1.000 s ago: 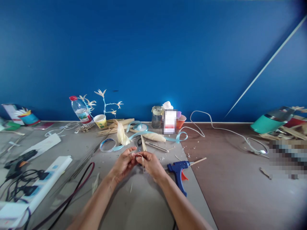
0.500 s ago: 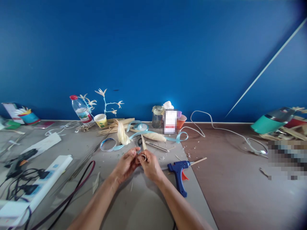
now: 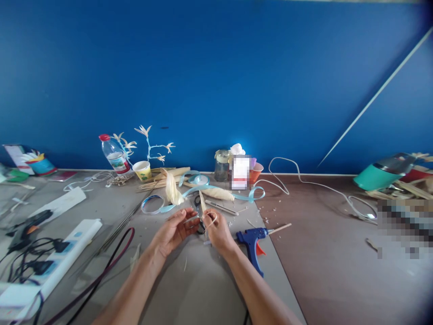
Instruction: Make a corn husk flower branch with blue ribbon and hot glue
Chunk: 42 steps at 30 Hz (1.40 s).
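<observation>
My right hand (image 3: 218, 230) pinches a pale, dry husk-like strip (image 3: 202, 201); its pointed end extends away from the fingertips, and a thin loop curls over the fingers. Facing it, my left hand (image 3: 175, 229) is open, fingers apart and slightly curved, holding nothing visible. Scissors (image 3: 201, 227) with black handles lie between the hands, partly hidden. Just beyond are a craft knife (image 3: 221, 207), a pale wrapped bundle (image 3: 217, 194) and a light-blue ribbon (image 3: 211, 187). To the right of my right hand lies a blue glue gun (image 3: 252, 241).
A tape roll (image 3: 152, 205), yellow cup (image 3: 142, 170), bottle (image 3: 115, 155) and blue-stemmed husk flowers (image 3: 149, 142) stand behind to the left. At left lies a power strip (image 3: 72, 246) with black cords. A glass jar (image 3: 222, 166) stands at the back near a white cable (image 3: 314, 183).
My left hand has come away from my right hand, its fingers spreading. My right hand has shifted slightly right with the strip, and the scissors' handles between the hands now show.
</observation>
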### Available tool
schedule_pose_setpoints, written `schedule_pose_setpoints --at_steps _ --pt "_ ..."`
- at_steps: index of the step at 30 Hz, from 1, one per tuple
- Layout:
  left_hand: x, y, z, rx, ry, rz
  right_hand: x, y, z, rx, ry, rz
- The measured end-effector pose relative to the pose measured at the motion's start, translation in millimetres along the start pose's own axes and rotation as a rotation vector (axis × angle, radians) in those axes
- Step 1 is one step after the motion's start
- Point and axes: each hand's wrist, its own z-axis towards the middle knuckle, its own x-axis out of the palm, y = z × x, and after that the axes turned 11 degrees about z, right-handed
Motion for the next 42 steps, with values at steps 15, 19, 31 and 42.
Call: schedule_pose_setpoints --at_steps 15,19,31,42 --pt "12.1 4 -3 0.308 -0.060 0.478 -2 2 3 0.014 -0.038 0.108" --pt "16.4 12 0 0.294 -0.013 0.568 -1 -1 1 0.019 -0.011 0.101" --pt "9.4 15 2 0.317 -0.112 0.856 3 3 0 0.056 -0.022 0.093" --pt "4.7 14 4 0.195 -0.151 0.588 -1 8 0 0.047 -0.058 0.187"
